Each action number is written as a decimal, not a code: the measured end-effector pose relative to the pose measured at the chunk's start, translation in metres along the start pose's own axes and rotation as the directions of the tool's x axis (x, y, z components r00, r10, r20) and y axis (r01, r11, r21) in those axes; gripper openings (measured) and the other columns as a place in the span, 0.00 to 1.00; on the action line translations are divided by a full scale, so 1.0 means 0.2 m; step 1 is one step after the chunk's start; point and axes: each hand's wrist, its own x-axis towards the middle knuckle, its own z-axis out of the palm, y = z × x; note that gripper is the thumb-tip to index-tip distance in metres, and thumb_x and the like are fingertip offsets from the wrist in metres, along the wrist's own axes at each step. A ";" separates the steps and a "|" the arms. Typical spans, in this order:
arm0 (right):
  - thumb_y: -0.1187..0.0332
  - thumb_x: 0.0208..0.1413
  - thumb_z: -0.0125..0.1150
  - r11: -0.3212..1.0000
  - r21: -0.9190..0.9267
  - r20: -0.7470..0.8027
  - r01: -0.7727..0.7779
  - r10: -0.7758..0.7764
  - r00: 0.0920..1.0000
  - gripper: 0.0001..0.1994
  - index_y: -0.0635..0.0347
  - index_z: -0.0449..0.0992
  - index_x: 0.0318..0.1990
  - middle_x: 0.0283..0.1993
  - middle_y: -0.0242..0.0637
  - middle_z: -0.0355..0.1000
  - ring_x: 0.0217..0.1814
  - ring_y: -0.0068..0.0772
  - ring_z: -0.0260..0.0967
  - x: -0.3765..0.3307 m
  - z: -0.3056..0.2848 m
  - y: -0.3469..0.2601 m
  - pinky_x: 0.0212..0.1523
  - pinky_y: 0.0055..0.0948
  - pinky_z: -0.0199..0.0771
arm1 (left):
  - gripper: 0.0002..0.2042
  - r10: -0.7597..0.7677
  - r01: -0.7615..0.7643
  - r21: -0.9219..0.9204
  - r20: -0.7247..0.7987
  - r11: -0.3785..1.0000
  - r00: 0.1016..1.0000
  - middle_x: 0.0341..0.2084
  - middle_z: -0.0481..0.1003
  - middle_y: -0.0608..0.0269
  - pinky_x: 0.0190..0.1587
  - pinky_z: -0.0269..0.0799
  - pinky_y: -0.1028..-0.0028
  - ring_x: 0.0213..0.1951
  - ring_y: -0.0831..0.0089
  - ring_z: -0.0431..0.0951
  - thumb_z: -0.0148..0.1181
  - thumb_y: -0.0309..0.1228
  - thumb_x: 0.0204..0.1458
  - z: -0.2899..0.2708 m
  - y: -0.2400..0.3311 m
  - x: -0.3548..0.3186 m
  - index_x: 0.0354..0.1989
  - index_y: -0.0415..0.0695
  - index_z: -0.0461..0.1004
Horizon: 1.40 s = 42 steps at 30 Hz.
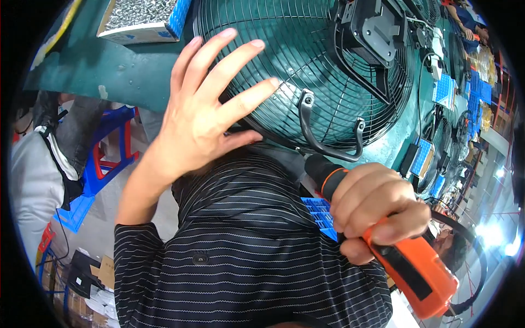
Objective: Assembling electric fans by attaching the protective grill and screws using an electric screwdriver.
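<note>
A round black wire fan guard lies on a green-topped table. My left hand is over the guard's near left edge, fingers spread; whether the fingertips touch the wires I cannot tell. Closed around an orange-and-black power drill, my right hand is at the near right of the guard. The drill's bit points at the guard's near rim, close to a black curved handle fixed by a screw at each end. A black plastic housing sits on the guard.
An open box full of small screws stands at the far left of the table. More fans and blue-and-white boxes line the right. A blue stool and a seated person's leg are at left. Other people work farther right.
</note>
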 end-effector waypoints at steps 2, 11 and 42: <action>0.82 0.37 0.77 0.999 0.002 -0.067 0.035 -0.035 0.997 0.23 0.60 0.72 0.41 0.26 0.32 0.70 0.21 0.30 0.71 -0.01 0.01 0.02 0.19 0.27 0.70 | 0.44 0.041 -0.041 -0.003 -0.009 0.999 0.999 0.62 0.66 0.54 0.68 0.52 0.46 0.66 0.49 0.61 0.79 0.37 0.18 -0.02 -0.03 0.07 0.57 0.53 0.73; 0.75 0.50 0.72 0.930 0.223 -0.324 0.292 -0.211 0.922 0.18 0.58 0.69 0.45 0.28 0.33 0.75 0.23 0.26 0.76 -0.17 -0.11 -0.24 0.25 0.24 0.79 | 0.36 0.294 -0.296 0.004 -0.142 0.955 0.945 0.49 0.70 0.53 0.65 0.61 0.47 0.55 0.55 0.70 0.76 0.41 0.18 0.22 0.15 0.06 0.44 0.44 0.76; 0.79 0.52 0.66 0.933 0.215 -0.690 0.287 -0.063 0.721 0.18 0.61 0.67 0.49 0.32 0.34 0.68 0.29 0.22 0.69 -0.51 -0.06 -0.23 0.30 0.25 0.72 | 0.06 -0.326 0.346 0.268 -0.115 0.899 0.938 0.30 0.74 0.55 0.38 0.70 0.66 0.33 0.60 0.75 0.62 0.20 0.47 -0.42 -0.58 0.26 0.34 0.37 0.73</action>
